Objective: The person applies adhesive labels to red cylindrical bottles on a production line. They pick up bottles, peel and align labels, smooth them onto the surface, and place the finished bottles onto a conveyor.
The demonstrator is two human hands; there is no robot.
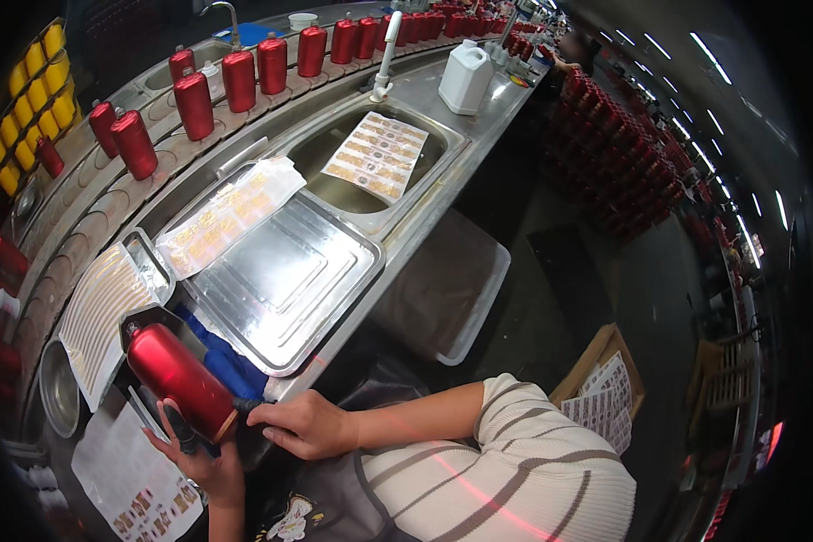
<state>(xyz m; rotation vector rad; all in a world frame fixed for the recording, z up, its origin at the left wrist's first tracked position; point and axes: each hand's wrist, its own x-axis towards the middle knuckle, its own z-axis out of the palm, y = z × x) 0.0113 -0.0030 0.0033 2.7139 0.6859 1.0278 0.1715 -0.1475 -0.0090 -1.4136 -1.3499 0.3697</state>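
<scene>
With the left hand closed around the red bottle, its base steadied by the pinching right hand, keep it tilted and still near the steel tray.

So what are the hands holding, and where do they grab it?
A red bottle. The left hand cradles its lower body from beneath, and the right hand pinches its bottom end.

Overhead strip lights shining bright at the upper right, glare lying on the steel tray and the surface, corners fading into black, straight edges bending strongly near the rim, far rows blurring, a thin red light line crossing the striped sleeve
</scene>
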